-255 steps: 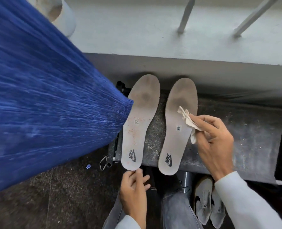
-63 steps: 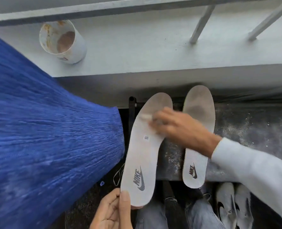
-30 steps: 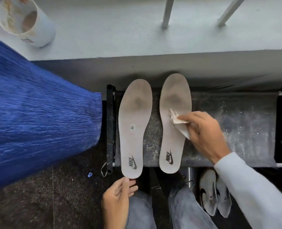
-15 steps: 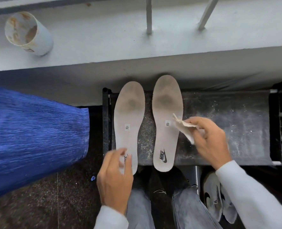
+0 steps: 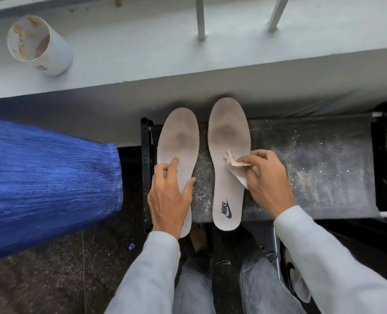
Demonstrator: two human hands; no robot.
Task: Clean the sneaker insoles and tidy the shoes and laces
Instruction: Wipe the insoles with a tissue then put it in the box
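Two grey-white insoles lie side by side on a dusty black rack [image 5: 312,168], toes pointing away from me. My left hand [image 5: 168,196] lies over the heel half of the left insole [image 5: 178,141], fingers spread, thumb at its right edge. My right hand [image 5: 266,180] pinches a crumpled white wipe [image 5: 234,165] against the middle of the right insole [image 5: 228,132], which shows a dark stain near the toe and a logo at the heel. A white sneaker [image 5: 295,277] is partly seen on the floor below my right sleeve.
A pale concrete ledge [image 5: 142,48] runs across the top with two railing bars [image 5: 200,17] and a stained white cup [image 5: 38,45] lying on it. Blue pleated fabric [image 5: 47,182] fills the left. My jeans-clad legs [image 5: 262,284] are below the rack, over a dark speckled floor.
My left hand has moved up from the left insole's heel tip and now covers its heel half. The right hand with the wipe stays on the right insole, shifted slightly.
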